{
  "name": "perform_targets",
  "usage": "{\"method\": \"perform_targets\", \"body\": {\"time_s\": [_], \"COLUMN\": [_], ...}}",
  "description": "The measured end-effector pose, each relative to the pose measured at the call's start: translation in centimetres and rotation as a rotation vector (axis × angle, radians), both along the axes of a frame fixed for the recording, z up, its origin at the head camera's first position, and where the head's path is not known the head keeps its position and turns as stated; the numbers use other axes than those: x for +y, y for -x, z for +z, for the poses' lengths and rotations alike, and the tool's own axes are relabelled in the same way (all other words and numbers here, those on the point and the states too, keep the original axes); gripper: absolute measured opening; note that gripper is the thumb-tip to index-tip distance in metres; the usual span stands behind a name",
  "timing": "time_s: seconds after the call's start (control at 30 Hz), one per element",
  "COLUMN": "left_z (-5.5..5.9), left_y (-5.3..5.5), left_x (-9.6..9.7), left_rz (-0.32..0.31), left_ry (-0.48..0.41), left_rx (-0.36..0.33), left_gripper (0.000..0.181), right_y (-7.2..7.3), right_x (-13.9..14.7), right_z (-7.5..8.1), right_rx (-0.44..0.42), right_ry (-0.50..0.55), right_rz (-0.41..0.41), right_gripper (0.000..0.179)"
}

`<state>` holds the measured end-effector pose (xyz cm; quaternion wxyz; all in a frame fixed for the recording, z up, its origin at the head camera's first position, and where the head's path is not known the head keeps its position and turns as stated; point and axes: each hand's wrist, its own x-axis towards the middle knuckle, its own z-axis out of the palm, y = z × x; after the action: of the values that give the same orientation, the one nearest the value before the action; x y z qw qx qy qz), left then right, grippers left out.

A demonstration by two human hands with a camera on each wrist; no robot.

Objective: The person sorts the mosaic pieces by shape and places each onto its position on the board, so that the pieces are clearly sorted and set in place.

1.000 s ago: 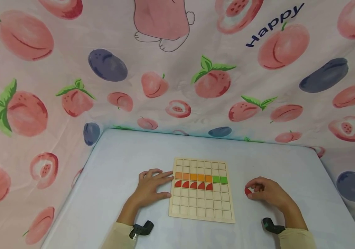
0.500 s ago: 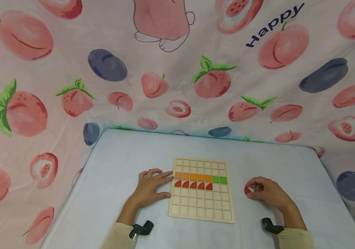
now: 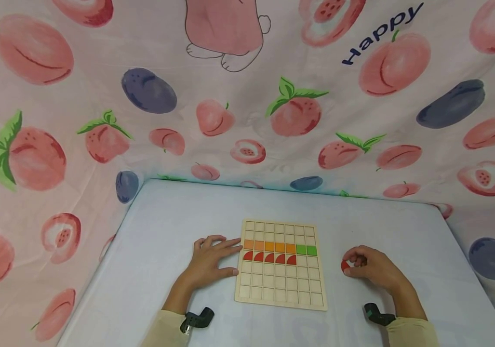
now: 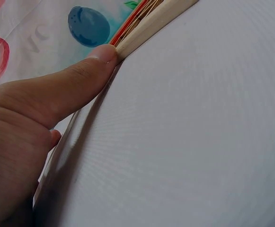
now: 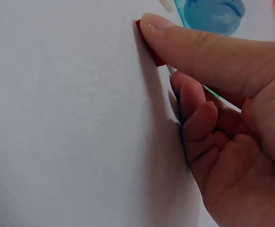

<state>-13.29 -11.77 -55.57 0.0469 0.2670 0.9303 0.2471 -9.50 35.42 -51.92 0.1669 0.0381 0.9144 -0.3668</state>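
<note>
A square wooden grid board [image 3: 280, 284] lies flat in the middle of the table. One of its rows holds light orange, orange and green squares [image 3: 306, 250]; the row below has several red quarter-circle pieces [image 3: 270, 259] at its left. My left hand [image 3: 208, 262] is spread at the board's left edge, thumb and fingertips right at the rim. The left wrist view shows that thumb [image 4: 75, 80] against the board's corner. Right of the board, my right hand [image 3: 370, 266] pinches a small red piece [image 3: 344, 266] low over the table, its far part hidden by thumb and fingers.
White cloth covers the table [image 3: 186, 202]. Fruit-print fabric [image 3: 247, 120] rises behind it and along both sides. Each wrist carries a black camera mount, the left mount [image 3: 198, 319] and the right mount [image 3: 379, 315], close above the cloth.
</note>
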Motion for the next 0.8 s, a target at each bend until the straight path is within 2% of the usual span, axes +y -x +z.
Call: {"method": "perform_targets", "body": {"time_s": [0.3,0.6,0.8], "left_z": [0.12,-0.01,-0.03], "left_y": [-0.04,-0.03,0.01], "left_x": [0.04,0.03,0.03], "left_rz": [0.002,0.002,0.002], "left_ry": [0.005,0.009,0.016], "left_rx": [-0.007,0.007,0.005], "left_gripper": [0.069,0.068,0.069], "right_y": [-0.02,0.06,0.09], "right_x": [0.01,0.02,0.07], "right_z": [-0.06,-0.14,-0.2], "right_rx": [0.018,0.021,0.007], "right_ry": [0.012,-0.009,-0.002], "right_rz": [0.009,0.013,0.006], "right_gripper": [0.037,0.024,0.023]}}
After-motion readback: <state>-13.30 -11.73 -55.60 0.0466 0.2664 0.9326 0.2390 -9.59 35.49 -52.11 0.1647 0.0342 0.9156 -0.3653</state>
